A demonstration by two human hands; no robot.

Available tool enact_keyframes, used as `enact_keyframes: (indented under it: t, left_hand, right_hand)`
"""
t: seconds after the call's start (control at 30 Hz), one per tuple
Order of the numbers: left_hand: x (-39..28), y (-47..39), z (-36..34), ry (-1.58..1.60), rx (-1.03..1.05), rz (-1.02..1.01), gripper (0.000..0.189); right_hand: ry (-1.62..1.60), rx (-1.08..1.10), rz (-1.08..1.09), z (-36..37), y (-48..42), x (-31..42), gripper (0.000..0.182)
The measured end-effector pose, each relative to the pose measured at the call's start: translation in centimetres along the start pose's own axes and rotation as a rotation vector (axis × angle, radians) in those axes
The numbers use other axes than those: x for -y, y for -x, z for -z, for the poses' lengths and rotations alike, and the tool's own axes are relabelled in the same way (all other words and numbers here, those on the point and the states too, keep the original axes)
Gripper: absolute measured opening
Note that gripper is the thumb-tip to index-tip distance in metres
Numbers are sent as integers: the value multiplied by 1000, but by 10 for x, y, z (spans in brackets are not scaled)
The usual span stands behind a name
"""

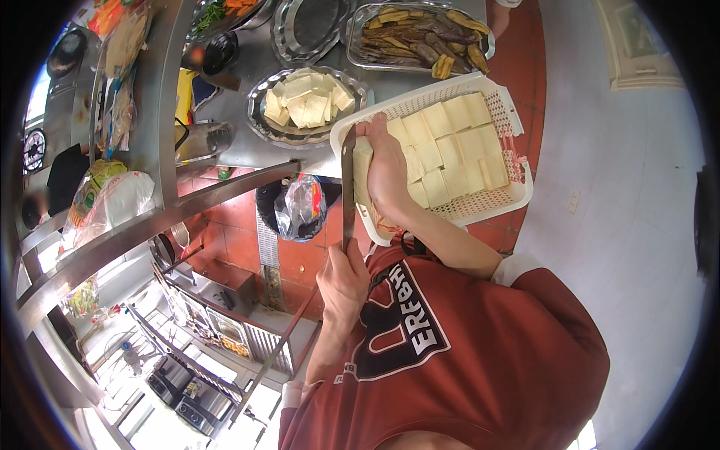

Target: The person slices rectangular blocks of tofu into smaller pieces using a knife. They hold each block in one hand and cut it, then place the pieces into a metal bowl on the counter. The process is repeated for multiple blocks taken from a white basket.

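My left hand grips a long knife, whose blade lies along the near-left end of a white perforated plastic basket. Beside the blade, my right hand holds a pale tofu block with its fingertips close to the knife's tip. Rows of pale tofu blocks fill much of the basket. Left of it, an oval metal platter bears a heap of thin tofu slices. The underside of the held block is hidden.
A metal tray of cooked eggplant pieces stands on the steel counter beyond the basket, near another oval metal platter. A bin with plastic bags stands below on red tiles. Part of a person's arm shows at the top.
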State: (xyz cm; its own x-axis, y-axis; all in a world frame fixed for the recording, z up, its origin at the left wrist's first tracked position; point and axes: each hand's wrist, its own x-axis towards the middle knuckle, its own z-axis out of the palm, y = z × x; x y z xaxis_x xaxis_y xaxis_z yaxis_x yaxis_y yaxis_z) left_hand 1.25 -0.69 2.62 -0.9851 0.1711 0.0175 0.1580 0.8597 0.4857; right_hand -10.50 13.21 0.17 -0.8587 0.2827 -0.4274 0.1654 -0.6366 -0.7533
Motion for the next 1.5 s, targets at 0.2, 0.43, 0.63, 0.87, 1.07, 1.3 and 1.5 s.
enact_keyframes:
  t: [0.2, 0.43, 0.63, 0.87, 1.07, 1.3, 1.5]
  left_hand:
    - [-4, -5, -3, 12, -9, -9, 17]
    - [-4, -7, -6, 21, -2, 13, 16]
    - [-10, -11, -6, 25, 12, 40, 13]
    - [-20, -9, 3, -90, 21, -48, 11]
    - [-31, -3, 13, -212, 159, -103, 28]
    - [-35, 3, 23, -223, 139, -149, 30]
    - [-32, 5, 32, -112, 226, -27, 27]
  right_hand:
    - [-3, 70, -7, 4, 1, 4, 62]
    - [-26, 76, -4, 3, 0, 5, 66]
    - [-5, 45, 12, 5, -7, -4, 65]
    - [-424, 277, -146, 18, -11, -1, 64]
    - [-555, 374, -142, 28, -7, 6, 61]
    - [-619, 439, -166, 40, -11, -5, 57]
    - [-448, 306, -209, 24, -7, -5, 60]
